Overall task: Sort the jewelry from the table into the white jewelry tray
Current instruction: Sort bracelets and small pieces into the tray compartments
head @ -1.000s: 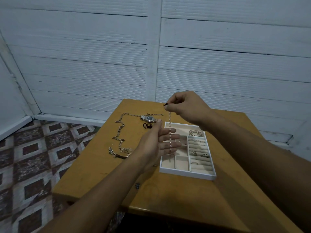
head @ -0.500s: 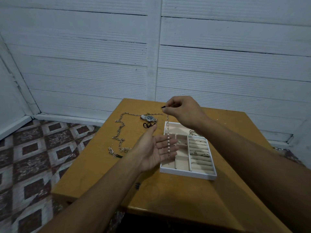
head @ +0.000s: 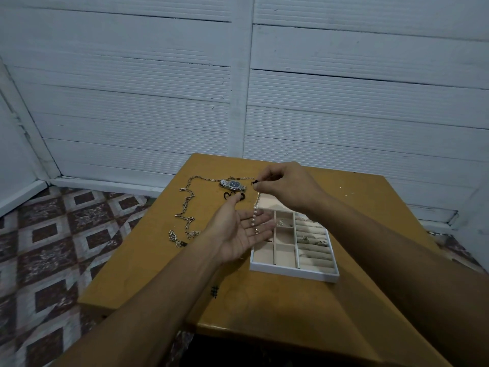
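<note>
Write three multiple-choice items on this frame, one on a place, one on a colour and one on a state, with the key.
1. Where is the wristwatch relative to the white tray?
A. inside it
B. on the table, outside it
C. balanced on its rim

2. What colour are the beads of the bracelet?
A. pale white
B. red
C. dark green

3. How is the left hand?
A. a closed fist
B. gripping the tray
C. open, palm up, under the bracelet's lower end

Key:
1 B, the wristwatch lies on bare wood beyond the left hand.
2 A, the beads show pale against the palm.
3 C, its fingers are straight, and the right hand pinches the bracelet's top end above it.
</note>
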Available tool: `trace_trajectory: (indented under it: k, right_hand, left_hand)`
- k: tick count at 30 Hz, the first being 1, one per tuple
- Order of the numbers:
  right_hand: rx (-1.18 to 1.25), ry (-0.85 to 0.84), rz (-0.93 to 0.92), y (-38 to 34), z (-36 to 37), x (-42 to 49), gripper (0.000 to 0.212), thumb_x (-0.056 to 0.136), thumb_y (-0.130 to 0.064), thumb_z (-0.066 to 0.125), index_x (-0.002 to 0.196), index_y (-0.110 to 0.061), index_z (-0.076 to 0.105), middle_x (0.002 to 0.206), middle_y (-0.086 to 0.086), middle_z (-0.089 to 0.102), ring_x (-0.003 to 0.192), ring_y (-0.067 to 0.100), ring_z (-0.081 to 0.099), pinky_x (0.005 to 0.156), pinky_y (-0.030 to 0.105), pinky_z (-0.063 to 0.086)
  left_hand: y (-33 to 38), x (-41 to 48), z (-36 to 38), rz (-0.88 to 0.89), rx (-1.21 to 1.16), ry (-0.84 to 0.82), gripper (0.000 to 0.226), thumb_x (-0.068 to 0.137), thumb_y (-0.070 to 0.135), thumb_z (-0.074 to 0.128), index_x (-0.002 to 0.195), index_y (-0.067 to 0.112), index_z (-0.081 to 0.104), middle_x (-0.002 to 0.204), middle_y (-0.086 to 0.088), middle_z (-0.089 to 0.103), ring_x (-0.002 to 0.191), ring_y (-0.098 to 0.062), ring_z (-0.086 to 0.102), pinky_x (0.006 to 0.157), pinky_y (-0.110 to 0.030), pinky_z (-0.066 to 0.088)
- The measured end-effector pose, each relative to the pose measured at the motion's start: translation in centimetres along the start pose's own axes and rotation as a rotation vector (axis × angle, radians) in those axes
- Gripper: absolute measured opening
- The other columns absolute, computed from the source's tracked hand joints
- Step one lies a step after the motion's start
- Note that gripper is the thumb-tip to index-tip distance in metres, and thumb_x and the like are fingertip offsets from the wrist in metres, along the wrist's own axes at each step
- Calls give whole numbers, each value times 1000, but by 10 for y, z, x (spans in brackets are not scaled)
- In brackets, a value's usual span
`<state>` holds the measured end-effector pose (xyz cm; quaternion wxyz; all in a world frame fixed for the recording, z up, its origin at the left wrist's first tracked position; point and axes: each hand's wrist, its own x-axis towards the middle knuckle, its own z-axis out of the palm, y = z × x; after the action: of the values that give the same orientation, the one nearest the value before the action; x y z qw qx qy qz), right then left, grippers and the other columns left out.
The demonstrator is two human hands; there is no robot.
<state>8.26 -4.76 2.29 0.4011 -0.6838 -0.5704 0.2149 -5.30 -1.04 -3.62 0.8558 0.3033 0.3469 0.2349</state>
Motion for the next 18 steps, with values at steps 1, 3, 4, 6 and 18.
trace_trajectory:
  k: [1, 3, 4, 6, 18]
  right_hand:
    - [-14, -18, 6, 3, 1, -3, 3, 81, -19, 75, 80, -18, 72, 78, -1, 68, 74, 10, 60, 72, 29, 49]
    - [-51, -61, 31, 9, 3, -9, 2, 82, -18, 74, 82, -17, 73, 82, 0, 70, 76, 10, 62, 74, 29, 49]
    - [-64, -85, 47, 13, 4, -11, 1, 82, -17, 73, 83, -17, 73, 83, 0, 71, 76, 10, 63, 73, 29, 49]
    - [-100, -112, 69, 21, 7, -15, 2, 81, -17, 73, 82, -16, 74, 83, 1, 73, 79, 13, 67, 74, 29, 52]
    - [-215, -90, 98, 45, 27, -26, 6, 79, -16, 72, 82, -21, 74, 79, -1, 71, 73, 11, 64, 62, 22, 47]
  left_hand:
    - [0, 1, 0, 10, 11, 8, 66, 97, 53, 38, 123, -5, 54, 117, -22, 66, 104, -34, 67, 76, -38, 58]
    - [1, 3, 0, 29, 29, 25, 65, 97, 53, 37, 122, -4, 55, 115, -21, 66, 104, -33, 67, 77, -37, 56]
    - [1, 3, 0, 36, 34, 30, 65, 97, 53, 37, 121, -3, 56, 112, -21, 67, 102, -33, 67, 78, -37, 56]
    - [1, 4, 0, 41, 40, 34, 64, 97, 53, 36, 120, -3, 57, 102, -19, 68, 98, -32, 68, 80, -38, 56]
    - [-4, 1, 3, 86, 157, 81, 62, 100, 50, 33, 115, -4, 59, 100, -17, 68, 85, -23, 66, 70, -31, 55]
